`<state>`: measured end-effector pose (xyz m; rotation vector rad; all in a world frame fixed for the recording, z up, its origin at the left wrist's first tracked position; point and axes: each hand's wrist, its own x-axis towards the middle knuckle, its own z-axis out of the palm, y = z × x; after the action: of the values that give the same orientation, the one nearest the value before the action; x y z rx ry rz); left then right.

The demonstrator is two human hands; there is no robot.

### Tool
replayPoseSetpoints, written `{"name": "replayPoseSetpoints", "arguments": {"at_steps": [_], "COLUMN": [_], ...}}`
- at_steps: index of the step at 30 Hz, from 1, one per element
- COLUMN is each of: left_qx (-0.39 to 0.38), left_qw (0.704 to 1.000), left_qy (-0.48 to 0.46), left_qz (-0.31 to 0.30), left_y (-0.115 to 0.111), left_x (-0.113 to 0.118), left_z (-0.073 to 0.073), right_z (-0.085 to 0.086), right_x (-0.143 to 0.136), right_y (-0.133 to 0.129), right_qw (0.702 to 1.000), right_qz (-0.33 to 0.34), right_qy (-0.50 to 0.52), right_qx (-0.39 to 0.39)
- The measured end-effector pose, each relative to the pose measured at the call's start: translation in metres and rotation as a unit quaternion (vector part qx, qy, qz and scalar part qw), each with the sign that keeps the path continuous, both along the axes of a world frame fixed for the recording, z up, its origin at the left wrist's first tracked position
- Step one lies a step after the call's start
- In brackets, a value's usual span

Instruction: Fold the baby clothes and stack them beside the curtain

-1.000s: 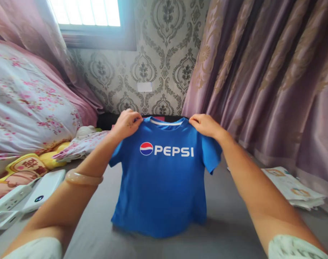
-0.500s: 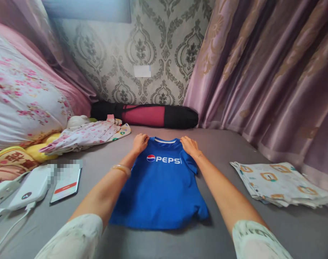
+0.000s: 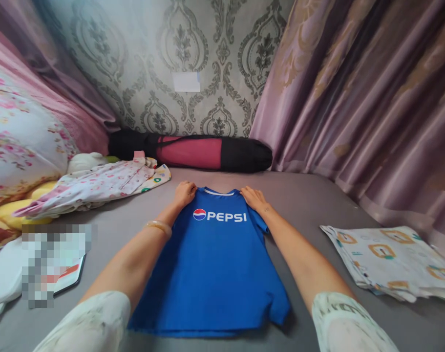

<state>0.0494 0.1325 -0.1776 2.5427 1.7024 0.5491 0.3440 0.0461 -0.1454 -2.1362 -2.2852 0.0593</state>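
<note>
A blue T-shirt (image 3: 211, 274) with a white PEPSI print lies front side up on the grey bed sheet (image 3: 299, 200), its collar pointing away from me. My left hand (image 3: 186, 192) grips the shirt at its left shoulder, fingers closed on the fabric. At the right shoulder, beside the collar, my right hand (image 3: 254, 197) is closed on the cloth too. The lower right corner of the hem is bunched up. My forearms cover parts of both sleeves.
A folded white printed cloth (image 3: 387, 259) lies at the right. To the left are a phone (image 3: 70, 278), a white power bank (image 3: 6, 274), and a crumpled floral garment (image 3: 94, 190). Along the wall rests a black and red roll bag (image 3: 193, 152). A floral pillow (image 3: 20, 142) leans far left.
The shirt lies flatter and appears larger, its hem closer to me, and the full PEPSI print now shows. Both hands stay at the shoulders. The view has shifted slightly.
</note>
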Motion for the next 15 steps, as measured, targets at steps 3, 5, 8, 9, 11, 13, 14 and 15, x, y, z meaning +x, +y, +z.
{"name": "replayPoseSetpoints", "arguments": {"at_steps": [3,5,8,9,11,13,14,15], "left_qx": [0.009,-0.007,-0.085,-0.111,-0.145,-0.165,-0.173,-0.182], "left_qw": [1.000,1.000,0.995,0.992,0.988,0.985,0.984,0.982], "left_qy": [-0.003,-0.005,-0.014,-0.018,-0.023,-0.029,-0.035,-0.045], "left_qz": [0.013,0.026,0.046,0.049,0.049,0.038,0.029,0.018], "left_y": [0.007,0.008,0.009,0.010,0.013,0.017,0.019,0.020], "left_x": [0.000,0.002,0.005,0.006,0.007,0.010,0.011,0.013], "left_z": [0.005,0.007,0.008,0.008,0.011,0.014,0.016,0.017], "right_z": [-0.001,-0.004,-0.008,-0.009,-0.010,-0.011,-0.012,-0.013], "right_x": [0.001,0.002,0.004,0.005,0.005,0.004,0.003,0.002], "right_y": [0.012,0.018,0.025,0.028,0.034,0.040,0.043,0.045], "right_qw": [1.000,1.000,0.999,0.999,0.997,0.995,0.995,0.994], "right_qz": [0.002,0.007,0.017,0.016,0.009,0.008,0.008,0.008], "right_qy": [0.002,0.004,0.029,0.046,0.079,0.099,0.104,0.107], "right_qx": [0.011,0.012,0.004,0.000,-0.006,-0.009,-0.010,-0.010]}}
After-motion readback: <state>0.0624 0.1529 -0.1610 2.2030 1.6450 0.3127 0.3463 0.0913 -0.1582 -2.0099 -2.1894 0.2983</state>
